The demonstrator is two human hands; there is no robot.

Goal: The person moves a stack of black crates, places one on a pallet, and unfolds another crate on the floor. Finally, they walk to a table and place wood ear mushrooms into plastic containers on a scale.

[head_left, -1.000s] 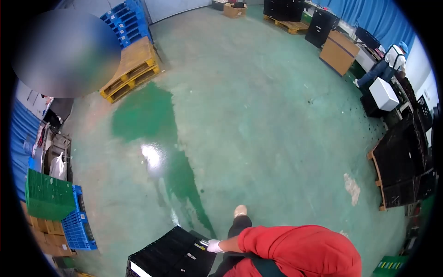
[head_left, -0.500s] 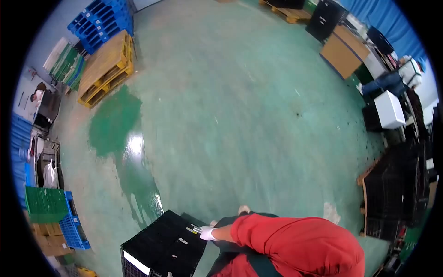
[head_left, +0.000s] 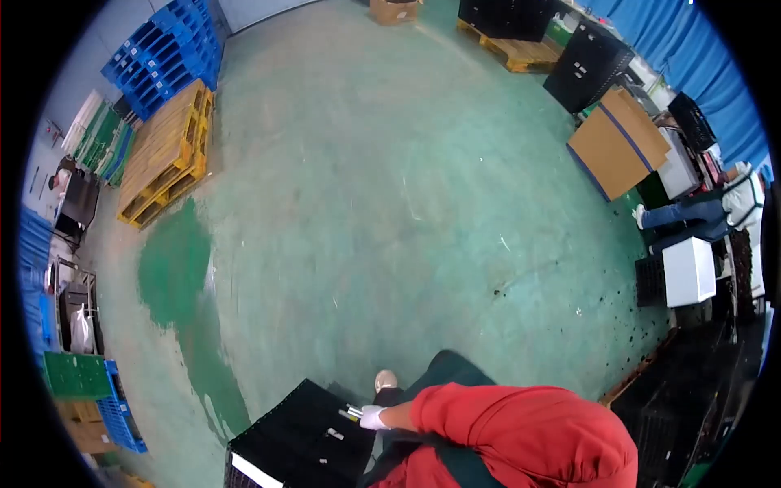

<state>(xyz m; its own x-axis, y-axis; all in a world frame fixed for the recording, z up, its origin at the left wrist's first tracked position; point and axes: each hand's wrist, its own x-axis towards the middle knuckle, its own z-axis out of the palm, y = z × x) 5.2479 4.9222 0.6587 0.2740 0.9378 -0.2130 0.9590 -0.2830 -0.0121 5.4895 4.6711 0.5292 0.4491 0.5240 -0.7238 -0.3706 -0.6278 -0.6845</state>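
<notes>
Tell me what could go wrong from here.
The shoe might slip if it strays onto the dark, wet-looking floor patch. The slim items poking out of the right hand could drop. The black crate, seemingly close to that shoe, could get bumped.

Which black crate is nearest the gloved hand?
The black crate at bottom, left of the gloved hand, with a white strip; the other black crates stand farther off.

Likely a warehouse, stacked blue pallets (head_left: 169,55), green floor (head_left: 366,203)
</notes>
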